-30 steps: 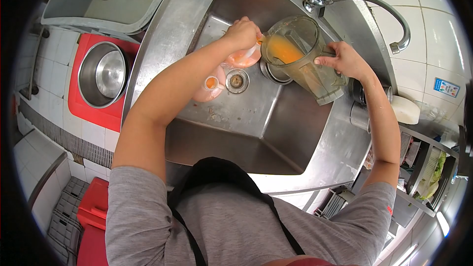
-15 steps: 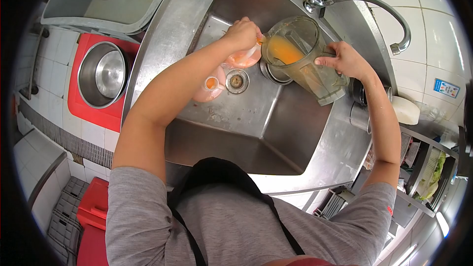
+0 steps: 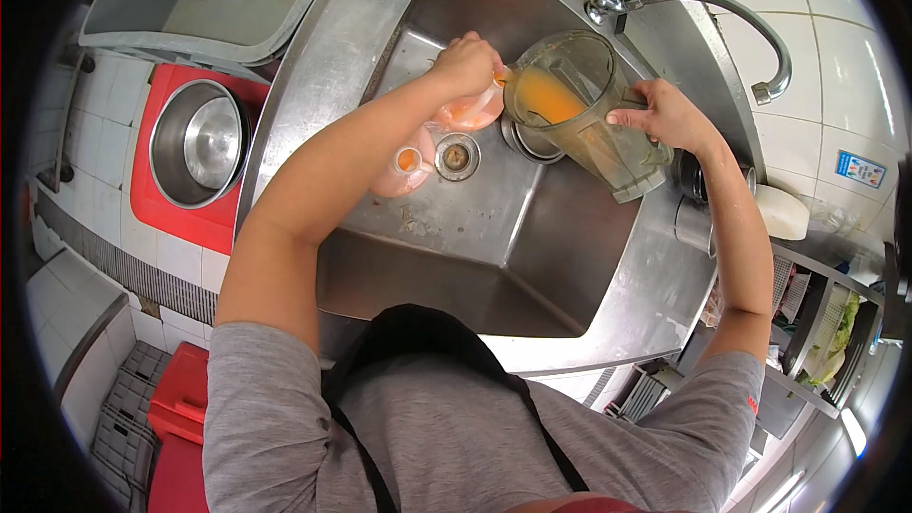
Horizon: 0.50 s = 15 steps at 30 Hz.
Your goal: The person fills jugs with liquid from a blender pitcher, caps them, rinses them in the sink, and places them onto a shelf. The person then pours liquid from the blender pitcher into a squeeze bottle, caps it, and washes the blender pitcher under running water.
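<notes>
My right hand (image 3: 659,117) grips the handle of a clear blender jar (image 3: 608,144), tilted to the left over the sink (image 3: 427,275), with orange liquid (image 3: 548,97) inside near its mouth. The jar's lip touches the top of a plastic bottle (image 3: 472,115) holding orange-pink liquid. Closed around that bottle's upper part is my left hand (image 3: 470,66); its fingertips are partly hidden. A second bottle (image 3: 407,161) of similar liquid stands in the sink beside the drain (image 3: 457,157), partly behind my left forearm.
Metal bowls (image 3: 534,141) lie in the sink under the jar. A curved faucet (image 3: 760,38) rises at the upper right. At the left, a steel pot (image 3: 199,144) sits on a red surface (image 3: 157,199), below a grey tub (image 3: 256,28). Metal containers (image 3: 693,223) stand on the right counter.
</notes>
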Tool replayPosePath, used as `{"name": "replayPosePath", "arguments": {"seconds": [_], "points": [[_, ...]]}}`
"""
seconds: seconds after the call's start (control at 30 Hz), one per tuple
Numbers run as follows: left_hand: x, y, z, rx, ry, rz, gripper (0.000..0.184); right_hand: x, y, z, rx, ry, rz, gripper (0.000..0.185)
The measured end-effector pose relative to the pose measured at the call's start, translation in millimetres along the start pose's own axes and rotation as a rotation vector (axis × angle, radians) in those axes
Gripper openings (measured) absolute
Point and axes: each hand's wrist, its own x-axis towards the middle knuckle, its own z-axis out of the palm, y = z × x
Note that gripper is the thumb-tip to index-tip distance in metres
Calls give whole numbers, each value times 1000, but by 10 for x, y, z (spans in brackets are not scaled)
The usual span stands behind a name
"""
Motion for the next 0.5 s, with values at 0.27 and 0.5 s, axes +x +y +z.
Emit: {"name": "replayPosePath", "arguments": {"seconds": [0.27,0.5], "points": [[14,-26,16,-31,18,0,31,-13,-32,-10,-2,-8,3,46],[3,-36,17,-28,22,10,25,-23,-17,3,28,-6,2,46]]}}
